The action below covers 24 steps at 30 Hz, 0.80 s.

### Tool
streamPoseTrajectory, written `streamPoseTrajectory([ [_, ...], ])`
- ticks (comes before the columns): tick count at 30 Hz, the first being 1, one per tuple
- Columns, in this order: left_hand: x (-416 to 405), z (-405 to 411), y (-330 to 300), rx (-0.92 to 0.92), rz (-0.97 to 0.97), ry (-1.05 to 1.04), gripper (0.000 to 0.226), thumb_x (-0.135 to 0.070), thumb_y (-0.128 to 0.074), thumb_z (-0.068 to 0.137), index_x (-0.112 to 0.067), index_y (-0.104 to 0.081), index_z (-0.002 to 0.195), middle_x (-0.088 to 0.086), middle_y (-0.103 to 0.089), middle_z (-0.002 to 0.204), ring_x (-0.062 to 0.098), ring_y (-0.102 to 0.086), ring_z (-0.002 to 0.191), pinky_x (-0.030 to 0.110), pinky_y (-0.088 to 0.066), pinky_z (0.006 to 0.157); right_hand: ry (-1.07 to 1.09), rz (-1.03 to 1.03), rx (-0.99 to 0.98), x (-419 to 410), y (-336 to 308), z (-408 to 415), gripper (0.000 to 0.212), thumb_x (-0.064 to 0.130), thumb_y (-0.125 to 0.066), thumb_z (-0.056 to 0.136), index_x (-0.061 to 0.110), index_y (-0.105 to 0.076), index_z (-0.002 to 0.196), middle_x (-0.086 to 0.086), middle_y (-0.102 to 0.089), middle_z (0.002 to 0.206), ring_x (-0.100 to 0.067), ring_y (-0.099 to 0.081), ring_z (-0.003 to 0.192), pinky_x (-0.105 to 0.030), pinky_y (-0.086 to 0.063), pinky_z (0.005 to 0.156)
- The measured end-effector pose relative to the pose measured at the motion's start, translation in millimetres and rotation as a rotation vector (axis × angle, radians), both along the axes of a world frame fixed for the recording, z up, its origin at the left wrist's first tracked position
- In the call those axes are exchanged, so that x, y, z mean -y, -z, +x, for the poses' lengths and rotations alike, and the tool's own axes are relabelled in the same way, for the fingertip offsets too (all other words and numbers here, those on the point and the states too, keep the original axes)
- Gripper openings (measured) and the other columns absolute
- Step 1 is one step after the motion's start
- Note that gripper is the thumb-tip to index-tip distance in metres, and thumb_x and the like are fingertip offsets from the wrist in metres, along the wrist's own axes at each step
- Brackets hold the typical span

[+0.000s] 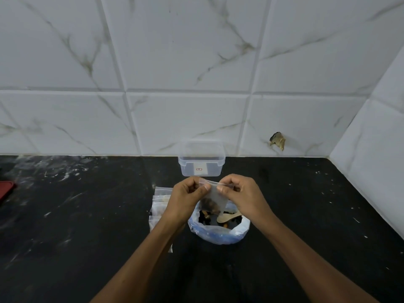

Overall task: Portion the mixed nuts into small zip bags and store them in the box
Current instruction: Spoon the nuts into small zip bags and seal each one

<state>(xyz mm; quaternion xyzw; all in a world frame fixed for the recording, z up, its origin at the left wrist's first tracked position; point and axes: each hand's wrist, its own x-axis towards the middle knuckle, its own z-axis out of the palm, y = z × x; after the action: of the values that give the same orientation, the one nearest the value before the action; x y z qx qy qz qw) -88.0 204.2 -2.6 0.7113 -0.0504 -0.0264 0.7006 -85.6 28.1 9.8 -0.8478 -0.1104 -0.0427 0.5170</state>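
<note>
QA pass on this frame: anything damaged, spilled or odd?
Yes: a wall tile right of the box has a chipped brown hole. Pale streaks and specks mark the black counter. No nuts look spilled; both hands pinch the bag top.

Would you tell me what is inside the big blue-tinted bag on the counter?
The blue-tinted bag holds dark mixed nuts and a pale wooden spoon. The small zip bag, pinched by both hands, covers its far side.

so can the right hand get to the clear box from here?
Probably yes. The clear box stands open just behind the right hand, nothing between them, though that hand and the left hand pinch the small zip bag.
</note>
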Motion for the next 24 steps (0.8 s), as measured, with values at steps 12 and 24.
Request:
streamPoseTrajectory([
  [12, 2.0, 2.3, 4.8, 0.018, 0.144, 0.035, 0.007, -0.013, -0.065, 0.091, -0.018, -0.071, 0.089, 0.004, -0.073, 0.090, 0.020, -0.070, 0.092, 0.042, -0.057, 0.089, 0.023, -0.147, 0.014, -5.7, 4.7, -2.4, 0.007, 0.015, -0.067, 0.088, 0.015, -0.072, 0.093, 0.004, -0.070, 0.088, -0.005, -0.064, 0.085, -0.016, -0.049, 0.074],
  [24, 1.1, 1.4, 6.9, 0.063, 0.237, 0.065, 0.012, -0.013, -0.065, 0.091, -0.023, -0.069, 0.087, -0.002, -0.072, 0.087, 0.012, -0.069, 0.089, 0.033, -0.058, 0.085, 0.008, -0.189, -0.013, -5.4, 4.3, -5.6, 0.008, 0.013, -0.066, 0.089, 0.015, -0.072, 0.094, 0.004, -0.070, 0.088, -0.005, -0.064, 0.085, -0.015, -0.050, 0.075],
])
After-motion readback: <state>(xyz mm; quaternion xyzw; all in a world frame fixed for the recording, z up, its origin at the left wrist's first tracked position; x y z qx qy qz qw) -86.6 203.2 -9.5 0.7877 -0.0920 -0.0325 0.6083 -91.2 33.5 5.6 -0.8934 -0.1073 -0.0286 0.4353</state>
